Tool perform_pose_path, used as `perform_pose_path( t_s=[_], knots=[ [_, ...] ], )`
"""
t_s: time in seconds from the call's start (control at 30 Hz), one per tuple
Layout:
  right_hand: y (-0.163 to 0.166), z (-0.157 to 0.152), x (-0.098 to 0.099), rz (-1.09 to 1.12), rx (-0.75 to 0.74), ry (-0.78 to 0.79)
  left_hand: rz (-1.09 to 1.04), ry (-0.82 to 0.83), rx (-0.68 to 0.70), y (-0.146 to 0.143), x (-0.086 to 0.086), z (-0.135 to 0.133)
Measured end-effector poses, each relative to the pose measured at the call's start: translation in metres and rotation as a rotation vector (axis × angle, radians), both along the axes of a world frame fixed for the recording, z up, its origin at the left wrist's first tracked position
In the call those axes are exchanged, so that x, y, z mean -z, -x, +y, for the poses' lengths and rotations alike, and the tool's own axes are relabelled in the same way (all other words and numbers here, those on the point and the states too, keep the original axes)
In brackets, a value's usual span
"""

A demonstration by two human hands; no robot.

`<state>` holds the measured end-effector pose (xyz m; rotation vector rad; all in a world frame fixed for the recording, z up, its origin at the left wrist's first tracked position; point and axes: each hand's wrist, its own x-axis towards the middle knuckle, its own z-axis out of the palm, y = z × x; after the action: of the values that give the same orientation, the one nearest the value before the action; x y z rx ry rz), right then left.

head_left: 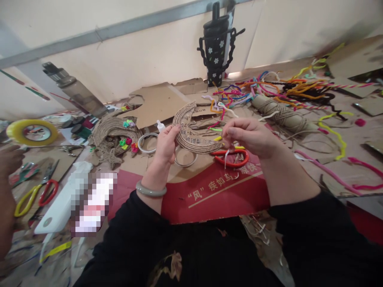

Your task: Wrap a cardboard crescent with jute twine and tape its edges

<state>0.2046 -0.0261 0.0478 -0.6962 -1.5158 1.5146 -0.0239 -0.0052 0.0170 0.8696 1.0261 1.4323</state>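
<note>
Crescent, twine and printed cardboard: between the hands. Left hand: thumb and fingers closed on its left edge. Right hand: fingers bunched by its right end; grip unclear. Tumbler, black, flowered, lidded: contents hidden. Bottle, grey, translucent: contents indistinct.

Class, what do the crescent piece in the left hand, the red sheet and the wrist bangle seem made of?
Crescent piece: matte plant-fibre or paper cord, judging by its brown, ribbed rows.
Red sheet: probably matte printed cardboard; its lower edge shows tan.
Bangle: perhaps polished stone or plastic; its smooth grey shine leaves this open.
</note>
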Motion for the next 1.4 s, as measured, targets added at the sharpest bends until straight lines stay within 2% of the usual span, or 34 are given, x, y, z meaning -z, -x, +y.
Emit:
perform_pose_path(
  t_s=[0.17, 0.23, 0.4, 0.53, 0.63, 0.8, 0.9, 1.0, 1.17, 1.23, 1.33, 1.4],
  knots=[
    [0.006, 0.009, 0.005, -0.006, 0.228, 0.011, 0.004, -0.008, 0.090, -0.003, -0.005, -0.006],
    [0.010, 0.010, 0.008, -0.059, 0.260, 0.009, 0.041, 0.006, 0.159, -0.005, -0.004, -0.009],
    [0.026, 0.010, 0.022, -0.249, 0.082, 0.029, 0.151, 0.017, 0.325, -0.007, 0.000, -0.014],
    [0.038, 0.009, 0.033, -0.241, 0.052, 0.088, 0.168, 0.010, 0.402, -0.008, 0.002, -0.015],
    [0.043, 0.009, 0.037, -0.185, 0.094, 0.128, 0.158, 0.003, 0.405, -0.008, 0.001, -0.015],
    [0.045, 0.010, 0.038, -0.075, 0.260, 0.175, 0.143, -0.023, 0.352, -0.010, 0.001, -0.014],
    [0.043, 0.011, 0.036, -0.038, 0.285, 0.166, 0.162, -0.023, 0.324, -0.010, 0.002, -0.014],
    [0.034, 0.015, 0.031, -0.143, 0.267, 0.034, 0.151, -0.020, 0.274, -0.010, 0.002, -0.013],
    [-0.003, 0.018, 0.029, -0.587, 0.427, -0.382, 0.087, 0.004, 0.178, -0.010, 0.000, -0.009],
    [-0.018, 0.013, 0.033, -0.768, 0.382, -0.493, 0.049, 0.019, 0.151, -0.010, -0.002, -0.008],
    [-0.027, 0.000, 0.044, -0.989, 0.196, -0.690, -0.014, 0.038, 0.112, -0.011, -0.006, -0.007],
    [-0.026, -0.008, 0.050, -1.081, 0.169, -0.765, -0.024, 0.049, 0.094, -0.011, -0.008, -0.006]
  ],
)
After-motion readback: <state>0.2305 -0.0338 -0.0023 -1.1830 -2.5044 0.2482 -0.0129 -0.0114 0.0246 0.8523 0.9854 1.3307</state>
